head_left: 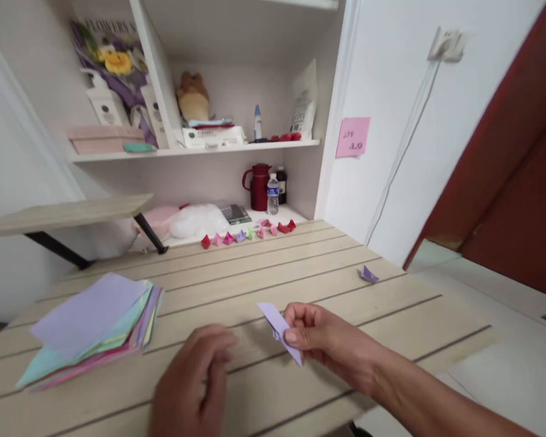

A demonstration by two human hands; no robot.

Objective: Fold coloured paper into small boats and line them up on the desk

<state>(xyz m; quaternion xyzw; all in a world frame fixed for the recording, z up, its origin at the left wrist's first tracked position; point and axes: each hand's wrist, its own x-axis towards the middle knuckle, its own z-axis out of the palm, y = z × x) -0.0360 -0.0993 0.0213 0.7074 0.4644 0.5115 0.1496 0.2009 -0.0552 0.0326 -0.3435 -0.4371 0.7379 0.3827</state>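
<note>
- The left hand (193,379) is seen nearest, somewhat blurred; its fingers are loosely curved, and a narrow gap is left between them and the thumb.
- By the right hand (316,334), a folded purple paper (273,320) is held, pinched between the thumb and the bent fingers.
- This paper is kept in a slanted position above the middle of the desk (218,279), to the right of the left hand and apart from it.
- On the left part of the desk, a stack of coloured paper sheets (91,312) is placed, a purple sheet being on top; the edges are not aligned.
- Farther, near the right edge, a small purple folded paper boat (368,275) is set alone.
- Along the far edge, a row of paper boats (240,235) is arranged, in which red, pink, purple and green are seen.
- At the far left, a raised wooden stand (73,212) is supported by black legs.
- Behind the row, a white plastic bag (199,220), a dark red jug (258,189) and a water bottle (273,197) are kept.
- On the wall at the right, a pink note (353,137) is attached.
- On the shelf (164,153) above, a brown plush toy (193,100) is placed.
</note>
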